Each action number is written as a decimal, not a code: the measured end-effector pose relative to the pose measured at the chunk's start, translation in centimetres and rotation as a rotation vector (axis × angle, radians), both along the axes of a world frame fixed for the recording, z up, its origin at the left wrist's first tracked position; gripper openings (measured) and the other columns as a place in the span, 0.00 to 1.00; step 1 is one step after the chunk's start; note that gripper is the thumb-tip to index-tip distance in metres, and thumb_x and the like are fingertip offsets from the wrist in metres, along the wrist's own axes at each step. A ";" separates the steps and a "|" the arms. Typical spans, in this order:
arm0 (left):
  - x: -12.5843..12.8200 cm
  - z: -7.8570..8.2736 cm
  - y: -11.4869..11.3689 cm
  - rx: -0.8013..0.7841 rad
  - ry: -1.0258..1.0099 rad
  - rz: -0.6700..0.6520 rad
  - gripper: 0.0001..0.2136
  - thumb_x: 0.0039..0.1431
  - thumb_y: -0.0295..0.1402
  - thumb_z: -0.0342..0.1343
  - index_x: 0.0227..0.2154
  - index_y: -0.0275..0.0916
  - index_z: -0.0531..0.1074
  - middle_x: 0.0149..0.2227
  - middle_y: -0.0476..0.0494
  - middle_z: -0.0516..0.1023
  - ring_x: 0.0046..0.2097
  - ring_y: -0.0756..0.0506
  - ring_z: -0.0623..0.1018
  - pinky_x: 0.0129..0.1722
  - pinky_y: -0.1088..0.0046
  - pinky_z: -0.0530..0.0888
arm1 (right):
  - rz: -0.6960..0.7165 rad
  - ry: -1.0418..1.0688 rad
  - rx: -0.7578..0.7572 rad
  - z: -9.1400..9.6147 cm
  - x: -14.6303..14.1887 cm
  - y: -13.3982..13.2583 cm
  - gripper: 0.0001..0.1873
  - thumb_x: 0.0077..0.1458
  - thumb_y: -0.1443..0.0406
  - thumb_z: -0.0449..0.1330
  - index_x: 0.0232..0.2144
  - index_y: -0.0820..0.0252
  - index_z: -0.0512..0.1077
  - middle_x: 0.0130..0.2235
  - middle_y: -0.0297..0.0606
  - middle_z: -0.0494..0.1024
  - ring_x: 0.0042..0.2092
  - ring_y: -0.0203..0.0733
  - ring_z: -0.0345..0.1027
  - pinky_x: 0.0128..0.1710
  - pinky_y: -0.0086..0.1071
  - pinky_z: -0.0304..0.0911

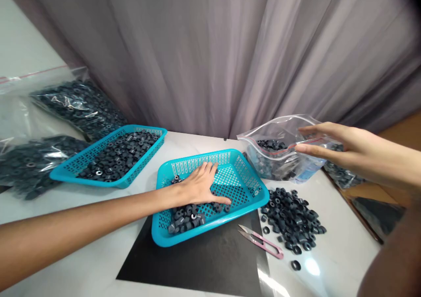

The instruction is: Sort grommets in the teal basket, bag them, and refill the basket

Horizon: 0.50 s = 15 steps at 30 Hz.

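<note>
My left hand (199,185) reaches into the nearer blue plastic basket (210,229), palm down with fingers spread. Small dark grey ring-shaped pieces (184,220) lie under and beside it, mostly at the basket's left end. My right hand (345,148) is at the mouth of a clear zip bag (279,159), thumb and fingers stretched apart against the plastic. That bag stands with its mouth gaping and holds similar dark pieces. Whether the right fingertips press on the plastic is hard to see.
A loose pile of pieces (292,220) lies right of the basket, near pink thread snips (261,242) on a black sheet (197,266). Another blue basket (88,183) full of pieces stands left. Filled clear bags (79,106) lie behind it. A grey curtain (197,60) hangs behind.
</note>
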State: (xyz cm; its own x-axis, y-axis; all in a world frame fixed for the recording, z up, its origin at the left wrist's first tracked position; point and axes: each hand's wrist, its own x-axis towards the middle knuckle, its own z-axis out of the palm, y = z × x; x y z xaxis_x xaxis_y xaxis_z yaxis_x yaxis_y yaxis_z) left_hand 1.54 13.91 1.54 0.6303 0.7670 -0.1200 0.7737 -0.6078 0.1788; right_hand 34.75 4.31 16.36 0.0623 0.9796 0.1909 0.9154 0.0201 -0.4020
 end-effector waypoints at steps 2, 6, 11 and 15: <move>0.3 -0.2 0.3 0.011 -0.040 0.015 0.68 0.43 0.76 0.49 0.71 0.18 0.46 0.72 0.10 0.48 0.72 0.17 0.49 0.68 0.38 0.56 | 0.011 0.000 -0.017 0.3 0.0 -0.1 0.42 0.53 0.34 0.58 0.59 0.53 0.73 0.61 0.44 0.76 0.60 0.59 0.71 0.61 0.53 0.69; 0.8 -0.4 0.7 0.049 -0.133 -0.008 0.62 0.43 0.76 0.51 0.68 0.26 0.55 0.68 0.15 0.58 0.69 0.20 0.59 0.66 0.40 0.60 | 0.033 -0.016 -0.003 0.4 0.4 -0.1 0.37 0.56 0.37 0.58 0.58 0.51 0.74 0.61 0.44 0.76 0.60 0.59 0.72 0.61 0.51 0.69; 1.8 -0.3 1.5 0.012 -0.195 0.000 0.59 0.38 0.75 0.56 0.61 0.27 0.61 0.58 0.22 0.67 0.60 0.25 0.70 0.61 0.46 0.68 | 0.018 0.003 -0.008 0.3 0.0 -0.1 0.37 0.56 0.38 0.58 0.58 0.51 0.74 0.61 0.42 0.76 0.61 0.58 0.69 0.62 0.52 0.67; 2.2 -0.2 2.0 0.042 -0.198 0.011 0.47 0.48 0.72 0.51 0.53 0.30 0.65 0.53 0.26 0.70 0.55 0.28 0.72 0.55 0.47 0.71 | 0.024 0.029 -0.009 0.3 -0.3 0.1 0.36 0.56 0.39 0.59 0.57 0.53 0.74 0.60 0.44 0.76 0.61 0.58 0.70 0.59 0.53 0.68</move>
State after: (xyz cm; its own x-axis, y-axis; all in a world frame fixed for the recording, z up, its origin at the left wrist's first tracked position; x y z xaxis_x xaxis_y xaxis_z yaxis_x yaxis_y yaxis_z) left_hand 3.78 15.91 1.30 0.6296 0.7760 0.0374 0.7329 -0.6093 0.3027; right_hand 34.50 4.37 16.65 0.0438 0.9826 0.1807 0.9027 0.0385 -0.4286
